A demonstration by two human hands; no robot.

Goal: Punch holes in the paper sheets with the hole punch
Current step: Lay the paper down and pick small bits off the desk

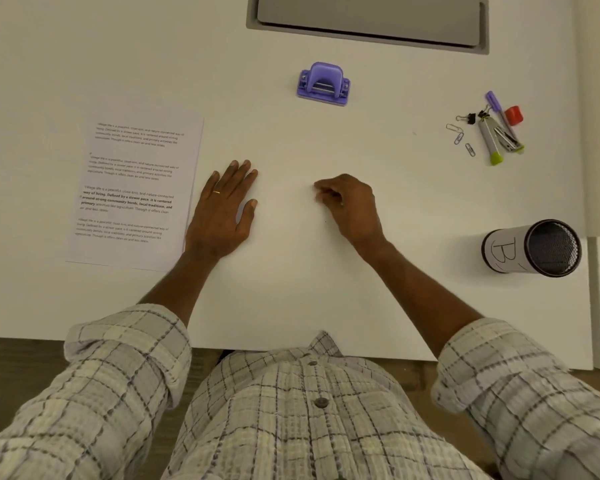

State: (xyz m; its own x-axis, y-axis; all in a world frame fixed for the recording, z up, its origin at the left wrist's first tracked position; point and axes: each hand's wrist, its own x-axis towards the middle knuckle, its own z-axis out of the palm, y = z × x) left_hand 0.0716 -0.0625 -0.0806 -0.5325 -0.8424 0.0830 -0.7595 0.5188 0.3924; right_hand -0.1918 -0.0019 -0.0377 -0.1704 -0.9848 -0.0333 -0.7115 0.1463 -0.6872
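A purple hole punch (323,84) stands on the white table, far centre, well beyond both hands. A stack of printed paper sheets (136,192) lies flat on the left side. My left hand (224,207) rests palm down on the table just right of the sheets, fingers spread, its wrist edge touching the stack's lower right corner. My right hand (352,204) rests on the table in the middle, fingers curled loosely inward, with nothing in it.
Markers, a small stapler, binder clips and paper clips (492,129) lie at the right. A black mesh cup labelled B (534,249) lies on its side near the right edge. A grey cable flap (368,22) sits at the far edge of the table (291,289).
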